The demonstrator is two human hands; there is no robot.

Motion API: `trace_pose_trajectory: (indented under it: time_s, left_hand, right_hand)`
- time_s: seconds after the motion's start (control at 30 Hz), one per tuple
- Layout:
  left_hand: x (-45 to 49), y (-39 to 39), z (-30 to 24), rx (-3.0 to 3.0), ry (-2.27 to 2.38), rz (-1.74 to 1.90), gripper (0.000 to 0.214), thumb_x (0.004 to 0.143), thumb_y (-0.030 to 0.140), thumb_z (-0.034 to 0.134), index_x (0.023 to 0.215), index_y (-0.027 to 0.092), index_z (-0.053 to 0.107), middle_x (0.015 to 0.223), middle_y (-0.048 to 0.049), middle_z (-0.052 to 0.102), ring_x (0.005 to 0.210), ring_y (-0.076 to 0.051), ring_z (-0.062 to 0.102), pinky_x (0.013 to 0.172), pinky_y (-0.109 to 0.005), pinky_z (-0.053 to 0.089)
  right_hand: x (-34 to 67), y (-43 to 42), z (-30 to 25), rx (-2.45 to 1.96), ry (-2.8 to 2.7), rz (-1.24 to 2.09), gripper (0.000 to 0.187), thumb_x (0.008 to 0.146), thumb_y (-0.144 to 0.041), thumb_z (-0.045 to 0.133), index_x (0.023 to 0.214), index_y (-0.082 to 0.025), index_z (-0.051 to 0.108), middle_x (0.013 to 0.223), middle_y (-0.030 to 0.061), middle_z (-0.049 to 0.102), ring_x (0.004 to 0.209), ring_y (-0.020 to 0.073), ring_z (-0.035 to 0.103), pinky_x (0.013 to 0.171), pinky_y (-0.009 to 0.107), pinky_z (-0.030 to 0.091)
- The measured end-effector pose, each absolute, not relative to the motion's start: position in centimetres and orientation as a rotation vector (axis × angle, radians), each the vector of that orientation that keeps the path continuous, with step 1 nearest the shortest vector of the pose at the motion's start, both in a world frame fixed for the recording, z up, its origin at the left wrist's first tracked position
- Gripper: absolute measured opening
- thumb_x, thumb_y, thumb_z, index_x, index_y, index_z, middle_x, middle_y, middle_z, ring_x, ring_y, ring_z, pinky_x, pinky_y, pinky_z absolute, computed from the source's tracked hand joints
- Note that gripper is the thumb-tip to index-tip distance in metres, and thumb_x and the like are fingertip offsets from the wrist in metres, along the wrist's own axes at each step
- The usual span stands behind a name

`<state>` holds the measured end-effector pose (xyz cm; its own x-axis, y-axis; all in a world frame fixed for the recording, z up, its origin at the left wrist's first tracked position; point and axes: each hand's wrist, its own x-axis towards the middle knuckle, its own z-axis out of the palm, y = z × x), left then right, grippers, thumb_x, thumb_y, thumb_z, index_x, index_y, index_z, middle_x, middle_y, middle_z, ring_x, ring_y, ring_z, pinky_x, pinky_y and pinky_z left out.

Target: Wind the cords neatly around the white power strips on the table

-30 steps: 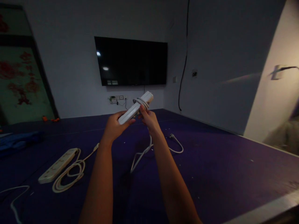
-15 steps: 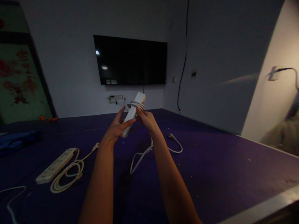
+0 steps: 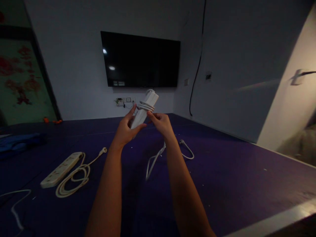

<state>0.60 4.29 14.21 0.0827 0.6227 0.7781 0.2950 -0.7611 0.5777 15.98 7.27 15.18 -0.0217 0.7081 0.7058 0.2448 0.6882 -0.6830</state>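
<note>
Raised above the purple surface is a white power strip (image 3: 140, 119), tilted with its far end up and to the right. My left hand (image 3: 125, 130) grips the lower end, thumb on the near side. White cord (image 3: 147, 106) is wound in several turns around the upper part. My right hand (image 3: 160, 124) is closed at those turns, thumb and fingers pinching the cord. From there the loose cord (image 3: 154, 161) hangs down to the surface in a loop. Its plug (image 3: 182, 142) lies to the right, beyond my right forearm.
On the purple surface (image 3: 222, 184) at left lies another white power strip (image 3: 61, 169) beside its coiled cord (image 3: 64, 191). A white cable (image 3: 16, 214) is at the lower left, with blue cloth (image 3: 19, 143) behind. A television (image 3: 140, 61) hangs on the far wall.
The held power strip has turned slightly, and its far end has moved up and right. My right hand has shifted a little right, and the hanging cord loop has moved right with it.
</note>
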Motion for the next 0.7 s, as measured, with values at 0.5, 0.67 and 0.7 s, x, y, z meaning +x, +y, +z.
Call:
trace_pose_trajectory:
  time_s: [0.5, 0.67, 0.7]
  left_hand:
    - [-0.8, 5.3, 13.8, 2.502, 1.858, 1.79, 0.075, 0.068, 0.039, 0.07, 0.135, 0.022, 0.041, 0.113, -0.0111, 0.059, 0.102, -0.028, 0.056, 0.083, -0.039, 0.046]
    - [0.1, 5.5, 13.4, 2.493, 2.026, 1.787, 0.06, 0.076, 0.044, 0.058, 0.131, 0.023, 0.046, 0.109, -0.01, 0.06, 0.097, -0.027, 0.056, 0.078, -0.036, 0.045]
    - [0.3, 5.5, 13.4, 2.493, 2.058, 1.781, 0.06, 0.076, 0.044, 0.057, 0.131, 0.023, 0.046, 0.109, -0.01, 0.06, 0.097, -0.027, 0.056, 0.077, -0.036, 0.044]
  right_hand:
    - [15.6, 7.5, 14.6, -0.977, -1.782, 0.312, 0.043, 0.07, -0.054, 0.061, 0.069, -0.011, 0.069, 0.052, -0.0015, 0.052, 0.05, 0.0087, 0.042, 0.048, 0.022, 0.025]
    - [15.1, 7.1, 14.6, -1.003, -1.768, 0.285, 0.047, 0.07, -0.059, 0.059, 0.067, -0.013, 0.069, 0.053, 0.0005, 0.055, 0.051, 0.0102, 0.047, 0.049, 0.022, 0.026]
    - [15.0, 7.1, 14.6, -1.028, -1.75, 0.284, 0.049, 0.071, -0.06, 0.057, 0.064, -0.013, 0.068, 0.052, 0.0009, 0.054, 0.05, 0.0106, 0.048, 0.048, 0.022, 0.026]
